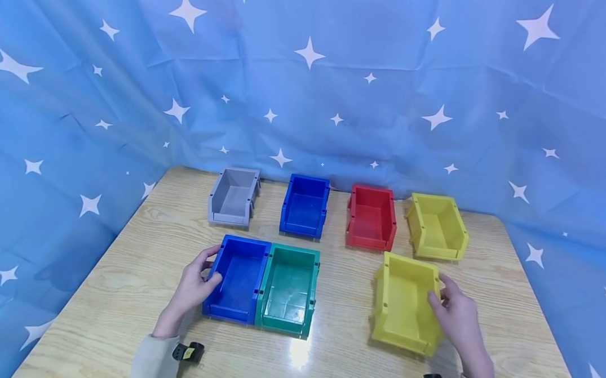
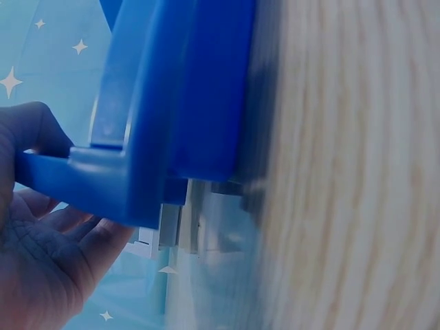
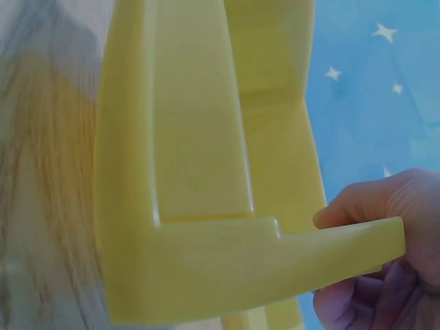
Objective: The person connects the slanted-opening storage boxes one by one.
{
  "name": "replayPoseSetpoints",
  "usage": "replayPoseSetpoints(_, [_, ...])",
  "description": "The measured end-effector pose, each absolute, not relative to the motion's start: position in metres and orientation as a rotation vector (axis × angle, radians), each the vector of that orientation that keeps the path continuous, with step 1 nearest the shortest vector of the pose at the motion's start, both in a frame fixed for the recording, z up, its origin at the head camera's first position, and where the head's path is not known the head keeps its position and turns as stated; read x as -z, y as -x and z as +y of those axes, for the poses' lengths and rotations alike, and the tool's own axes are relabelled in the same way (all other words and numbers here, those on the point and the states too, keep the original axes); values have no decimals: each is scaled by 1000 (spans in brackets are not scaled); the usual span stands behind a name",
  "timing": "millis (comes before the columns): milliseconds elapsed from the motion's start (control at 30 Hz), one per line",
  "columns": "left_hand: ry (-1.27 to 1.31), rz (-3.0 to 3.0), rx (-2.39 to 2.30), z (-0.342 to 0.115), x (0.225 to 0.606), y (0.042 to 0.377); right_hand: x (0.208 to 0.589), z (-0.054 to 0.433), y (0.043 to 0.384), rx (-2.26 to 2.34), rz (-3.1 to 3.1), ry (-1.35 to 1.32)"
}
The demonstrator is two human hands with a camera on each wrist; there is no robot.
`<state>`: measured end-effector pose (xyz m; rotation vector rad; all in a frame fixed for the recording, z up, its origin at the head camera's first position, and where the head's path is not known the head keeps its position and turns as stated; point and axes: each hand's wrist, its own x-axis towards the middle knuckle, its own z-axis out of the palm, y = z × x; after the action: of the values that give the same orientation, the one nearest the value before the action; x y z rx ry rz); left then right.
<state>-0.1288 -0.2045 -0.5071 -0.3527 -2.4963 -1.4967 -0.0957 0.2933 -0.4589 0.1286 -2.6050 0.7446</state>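
Left hand (image 1: 193, 283): nearly closed around left wall of blue bin (image 1: 235, 276), thumb inside, fingers outside; blue bin side by side with green bin (image 1: 289, 287). Right hand (image 1: 457, 317): pinching right wall of front yellow bin (image 1: 409, 306), toward right side of table (image 1: 344, 332); contact with table uncertain. Probable faults: tilting of front yellow bin from one-sided grip; knocking of red bin (image 1: 373, 217) or rear yellow bin (image 1: 438, 224), both just behind, from backward drift; displacement of green bin from rightward push. For movement, use open room between green bin and front yellow bin.

Nearer blue bin (image 1: 237, 277) and nearer yellow bin (image 1: 405, 306), open-topped, well apart
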Motion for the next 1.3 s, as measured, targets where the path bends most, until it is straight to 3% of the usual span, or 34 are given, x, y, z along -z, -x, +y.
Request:
replayPoseSetpoints(567, [333, -2499, 1514, -204, 506, 128, 449, 262, 108, -816, -2610, -207])
replayPoseSetpoints(833, [324, -2510, 1504, -190, 470, 116, 443, 241, 112, -852, -2633, -230])
replayPoseSetpoints(1300, [331, -2499, 1505, -190, 467, 116, 436, 212, 118, -934, -2669, -247])
